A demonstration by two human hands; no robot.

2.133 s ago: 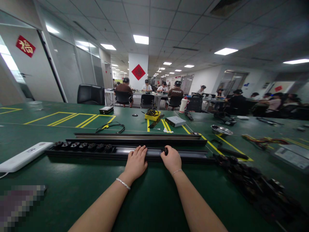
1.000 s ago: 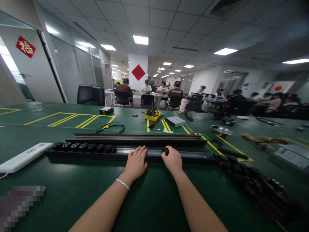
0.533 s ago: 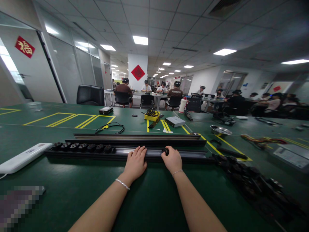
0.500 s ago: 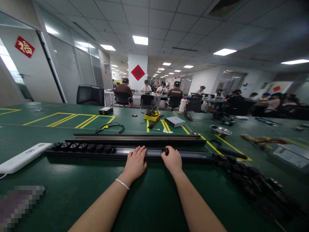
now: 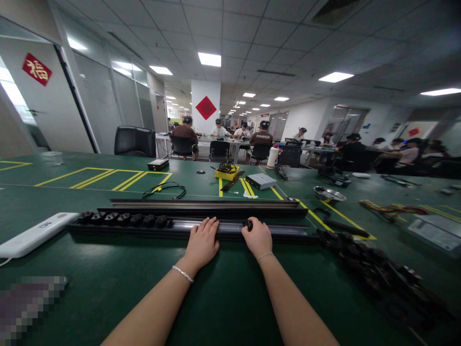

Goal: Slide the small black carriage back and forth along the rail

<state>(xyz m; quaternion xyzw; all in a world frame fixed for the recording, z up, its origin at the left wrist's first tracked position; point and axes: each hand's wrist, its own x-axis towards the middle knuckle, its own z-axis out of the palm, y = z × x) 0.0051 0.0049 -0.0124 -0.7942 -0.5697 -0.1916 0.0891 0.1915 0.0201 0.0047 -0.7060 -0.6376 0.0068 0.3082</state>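
A long black rail (image 5: 288,230) with a shiny inner channel lies across the green table. Several black modules (image 5: 124,219) sit in a row in its left part. My left hand (image 5: 204,242) rests on the middle of the rail, its fingers laid over the channel and close together. Just right of it, my right hand (image 5: 257,237) pinches a small black piece (image 5: 249,224) over the channel. A second black rail (image 5: 201,204) lies right behind the first. Many loose black parts (image 5: 374,269) are heaped at the right.
A white power strip (image 5: 38,234) lies at the left. Farther back are a yellow box (image 5: 226,175) with cable, a grey box (image 5: 260,181) and a metal bowl (image 5: 329,194). At the right lies a metal unit (image 5: 435,231) with wires. People sit at distant tables.
My right hand has shifted very slightly to the right with the small black piece. My left hand has stayed in place.
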